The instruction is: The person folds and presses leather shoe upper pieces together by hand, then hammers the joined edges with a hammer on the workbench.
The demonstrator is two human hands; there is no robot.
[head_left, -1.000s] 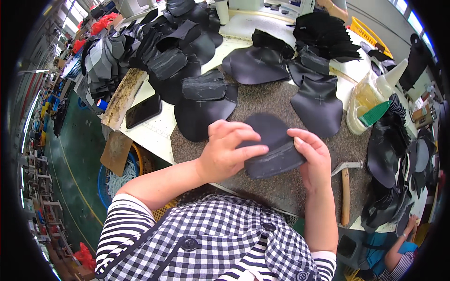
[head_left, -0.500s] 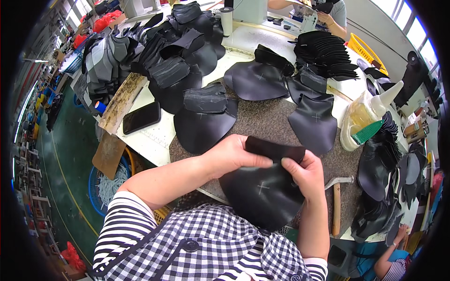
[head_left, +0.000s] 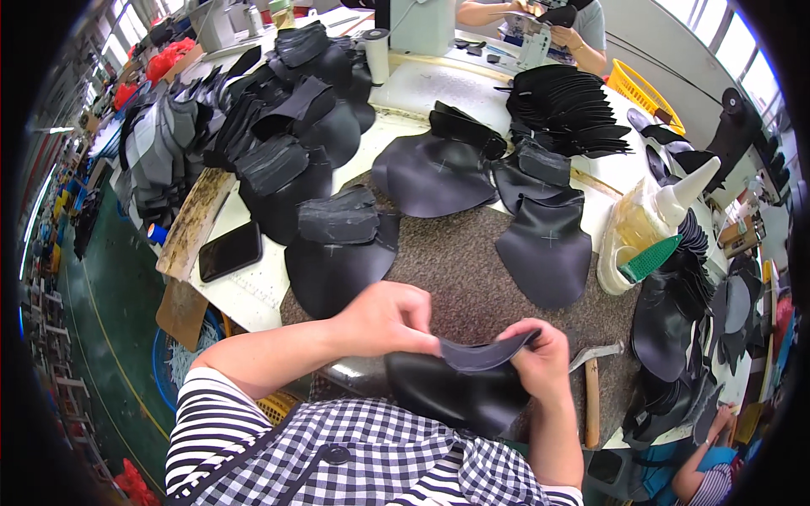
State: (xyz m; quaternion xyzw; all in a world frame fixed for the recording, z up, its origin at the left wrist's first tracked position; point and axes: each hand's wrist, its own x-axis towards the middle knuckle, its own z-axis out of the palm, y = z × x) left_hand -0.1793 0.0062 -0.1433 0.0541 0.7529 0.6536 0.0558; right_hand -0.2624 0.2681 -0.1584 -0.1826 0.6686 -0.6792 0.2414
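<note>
Between my two hands is a black leather shoe-upper piece (head_left: 456,395), its top edge bent into a curve with a greyish strip showing. My left hand (head_left: 390,319) pinches one end of that edge. My right hand (head_left: 544,358) grips the other end, thumb in front. The rounded lower part hangs near my checked apron. Just beyond my hands lies a dark speckled work slab (head_left: 456,270). On it rest similar black pieces, one at the left (head_left: 342,261) with a folded top and one at the right (head_left: 548,253) with a pale cross mark.
A hammer (head_left: 592,396) lies right of my right hand. Beyond it stand a glue bottle (head_left: 624,219) with a green-handled tool (head_left: 651,258) and stacked black pieces (head_left: 565,110). A phone (head_left: 231,252) lies left. Across the table a person (head_left: 582,42) works at a machine.
My hands have come down toward me. The piece's top edge, earlier facing flat, is now bent and tipped so its greyish strip shows. The whole view has shifted slightly.
</note>
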